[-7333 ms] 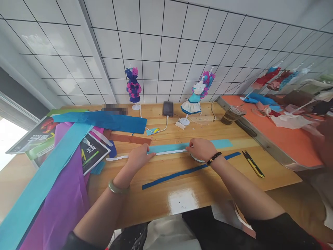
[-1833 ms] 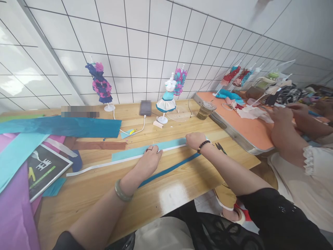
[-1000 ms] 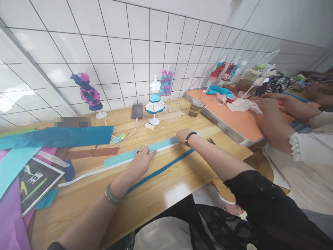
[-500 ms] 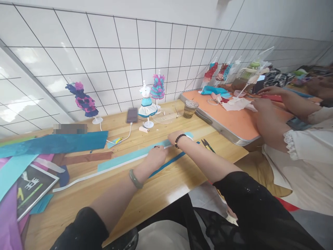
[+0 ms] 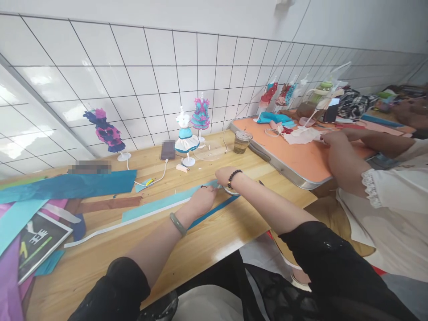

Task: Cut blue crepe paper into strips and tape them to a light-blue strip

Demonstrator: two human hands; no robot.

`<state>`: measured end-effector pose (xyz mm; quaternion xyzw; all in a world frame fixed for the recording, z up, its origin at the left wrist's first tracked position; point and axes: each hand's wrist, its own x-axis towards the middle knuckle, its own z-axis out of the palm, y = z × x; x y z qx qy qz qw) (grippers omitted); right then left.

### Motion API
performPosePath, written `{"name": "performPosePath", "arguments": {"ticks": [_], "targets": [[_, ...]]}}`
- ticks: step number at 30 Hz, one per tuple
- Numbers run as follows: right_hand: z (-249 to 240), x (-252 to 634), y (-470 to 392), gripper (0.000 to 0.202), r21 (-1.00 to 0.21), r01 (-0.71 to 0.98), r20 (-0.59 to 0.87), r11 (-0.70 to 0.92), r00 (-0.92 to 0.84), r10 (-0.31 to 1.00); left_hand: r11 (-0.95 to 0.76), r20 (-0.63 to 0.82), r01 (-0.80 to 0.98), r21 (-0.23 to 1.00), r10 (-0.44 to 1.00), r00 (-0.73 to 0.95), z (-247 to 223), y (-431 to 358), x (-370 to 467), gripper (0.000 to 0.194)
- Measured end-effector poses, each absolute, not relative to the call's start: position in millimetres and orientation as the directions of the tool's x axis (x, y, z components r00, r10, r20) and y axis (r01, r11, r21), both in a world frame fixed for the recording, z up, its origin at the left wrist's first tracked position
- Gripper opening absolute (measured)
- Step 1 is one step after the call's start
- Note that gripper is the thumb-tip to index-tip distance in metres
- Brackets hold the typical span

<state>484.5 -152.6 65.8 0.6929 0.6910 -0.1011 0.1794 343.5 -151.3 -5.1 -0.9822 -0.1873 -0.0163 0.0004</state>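
A clear plastic cup point(image 5: 242, 141) stands upright near the far side of the wooden table point(image 5: 254, 214), just beside the orange-topped table point(image 5: 284, 154), with a brownish liquid in it. On the orange top, farther off, stands a green-lidded container point(image 5: 324, 91); what it holds is too small to tell.

Both forearms reach forward over the wooden table and converge, so that the hands meet at the right part of a light blue strip point(image 5: 157, 203). The left hand point(image 5: 200, 201) lies low, back upward, its fingers close together and pointing right toward the other hand. The right hand point(image 5: 225, 176) is curled, wrist bent, knuckles forward, above a round white-rimmed object point(image 5: 231, 191) that it partly hides. The fingertips of both are tucked out of sight, so whether they pinch the strip or the white band cannot be told.

The strip lies flat, with the narrow white band point(image 5: 110, 227) along its near edge and running past its left end onto the wood. Nearer the person, a dark blue strip point(image 5: 214, 211) passes behind the left hand and wrist.
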Motion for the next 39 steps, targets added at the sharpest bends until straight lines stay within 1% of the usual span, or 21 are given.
{"name": "performPosePath", "arguments": {"ticks": [4,7,12,18,21,26,33,39], "targets": [[81,511,-159,0.032,0.16,0.987,-0.353,0.02,0.038,0.935,-0.935,0.041,0.355,0.008,0.355,0.934,-6,-150,343,0.035],[87,530,-166,0.033,0.206,0.979,-0.332,-0.011,0.08,0.94,-0.94,0.036,0.342,0.013,0.342,0.939,-7,-149,343,0.034],[83,553,-180,0.03,0.276,0.957,-0.289,-0.087,0.169,0.942,-0.941,0.043,0.337,0.021,0.338,0.94,-8,-148,343,0.037],[77,576,-188,0.033,0.338,0.924,-0.257,-0.177,0.272,0.927,-0.941,0.047,0.337,0.027,0.338,0.94,-10,-147,343,0.041],[72,583,-188,0.032,0.355,0.914,-0.249,-0.195,0.293,0.923,-0.937,0.049,0.347,0.028,0.348,0.936,-11,-147,343,0.042],[64,588,-186,0.031,0.375,0.903,-0.243,-0.212,0.316,0.917,-0.934,0.053,0.355,0.038,0.357,0.933,-11,-147,343,0.039],[55,590,-182,0.028,0.379,0.905,-0.251,-0.193,0.301,0.92,-0.926,0.063,0.374,0.055,0.377,0.924,-13,-147,343,0.04],[50,590,-184,0.03,0.385,0.901,-0.242,-0.198,0.306,0.921,-0.926,0.064,0.372,0.065,0.376,0.925,-14,-147,343,0.04]]}}
